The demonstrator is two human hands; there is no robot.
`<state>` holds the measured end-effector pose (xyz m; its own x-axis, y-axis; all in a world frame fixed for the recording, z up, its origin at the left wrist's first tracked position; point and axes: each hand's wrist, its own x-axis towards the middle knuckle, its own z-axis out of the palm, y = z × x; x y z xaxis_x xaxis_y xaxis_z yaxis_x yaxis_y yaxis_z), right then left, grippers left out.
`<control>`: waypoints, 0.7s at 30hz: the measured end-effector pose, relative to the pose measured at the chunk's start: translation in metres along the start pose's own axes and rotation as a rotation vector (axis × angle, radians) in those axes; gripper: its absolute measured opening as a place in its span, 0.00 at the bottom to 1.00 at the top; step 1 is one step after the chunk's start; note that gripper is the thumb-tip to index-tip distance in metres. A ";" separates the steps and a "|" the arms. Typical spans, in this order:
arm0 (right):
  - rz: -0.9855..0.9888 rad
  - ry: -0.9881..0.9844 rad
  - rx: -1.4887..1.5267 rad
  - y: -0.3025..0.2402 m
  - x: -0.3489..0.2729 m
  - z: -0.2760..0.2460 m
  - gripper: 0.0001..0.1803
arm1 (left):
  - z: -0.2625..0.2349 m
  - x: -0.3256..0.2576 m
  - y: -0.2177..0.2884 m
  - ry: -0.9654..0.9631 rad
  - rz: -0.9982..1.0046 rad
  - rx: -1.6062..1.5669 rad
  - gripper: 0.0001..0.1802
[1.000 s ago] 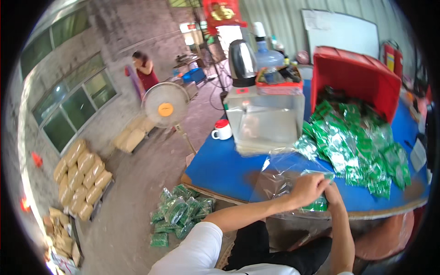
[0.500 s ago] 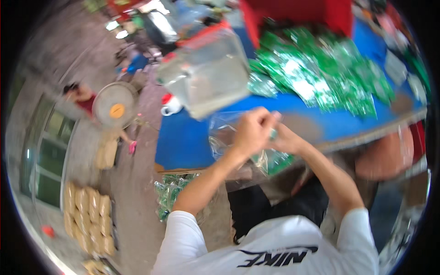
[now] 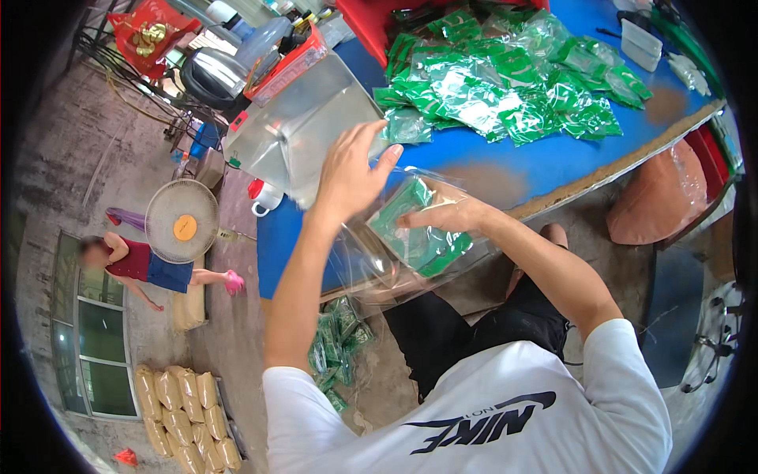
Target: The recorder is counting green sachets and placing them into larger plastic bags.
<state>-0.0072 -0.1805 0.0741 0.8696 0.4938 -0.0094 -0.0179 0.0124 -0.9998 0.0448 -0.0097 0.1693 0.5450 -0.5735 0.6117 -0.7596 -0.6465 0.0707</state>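
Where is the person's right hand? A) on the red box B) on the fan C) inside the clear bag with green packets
C: the right hand is inside the clear bag, lying on green packets, while the left hand lifts the bag's edge.

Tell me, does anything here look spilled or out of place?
Yes. A batch of green packets lies on the concrete floor below the blue table, beside the person's knees, while the rest sit heaped on the tabletop. The left hand and right hand handle a clear bag of packets at the table's edge.
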 end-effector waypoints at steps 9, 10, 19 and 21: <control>-0.046 -0.016 0.026 0.008 0.008 0.000 0.44 | 0.022 0.004 -0.074 -0.841 -0.508 -0.595 0.16; -0.050 -0.020 0.024 0.007 0.008 0.000 0.44 | 0.024 0.005 -0.074 -0.836 -0.511 -0.592 0.16; 0.001 -0.018 -0.116 -0.007 -0.004 0.000 0.42 | 0.031 0.001 -0.061 -0.923 -0.496 -0.623 0.12; -0.106 -0.069 -0.205 0.000 0.002 -0.003 0.42 | 0.038 0.006 -0.047 -0.572 -0.428 -0.482 0.12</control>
<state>-0.0039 -0.1825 0.0738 0.8254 0.5573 0.0902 0.1783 -0.1057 -0.9783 0.0974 -0.0017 0.1396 0.8154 -0.5784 -0.0258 -0.4454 -0.6550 0.6104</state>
